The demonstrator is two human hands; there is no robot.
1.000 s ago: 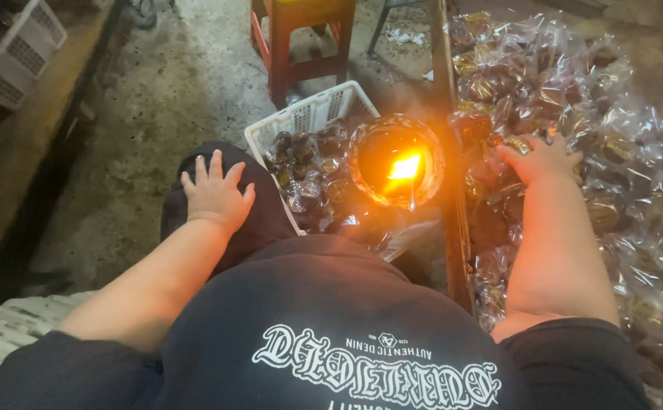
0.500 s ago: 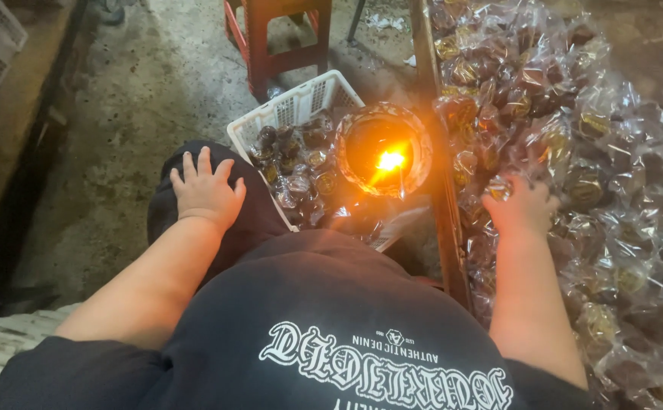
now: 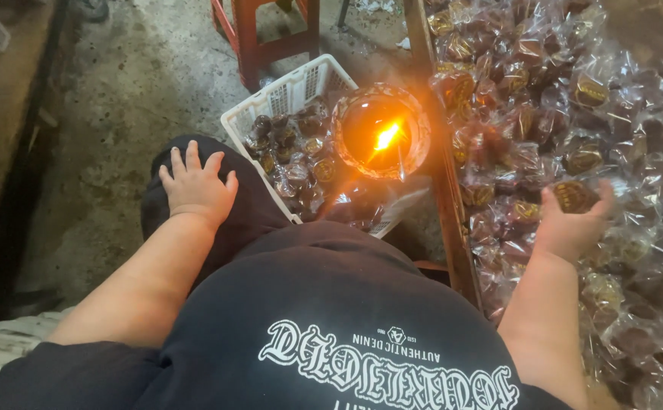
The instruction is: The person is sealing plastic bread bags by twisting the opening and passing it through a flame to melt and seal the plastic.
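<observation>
The left hand [image 3: 195, 186] lies flat and empty on the knee. At its two o'clock a white basket [image 3: 289, 95] of wrapped sweets sits beside a lit lamp [image 3: 381, 130]. At three o'clock the right hand [image 3: 573, 224] grasps a wrapped sweet [image 3: 574, 196] over the worktop [image 3: 453, 220] heap. Its wrapper could scorch if held too near the flame.

Your left hand [image 3: 195, 188] lay flat on your dark-clad knee [image 3: 233, 205]; your right hand [image 3: 574, 220] gripped one wrapped sweet [image 3: 574, 196] over the pile [image 3: 559, 99], beside a lit flame bowl [image 3: 381, 130] and white basket [image 3: 289, 95].
</observation>
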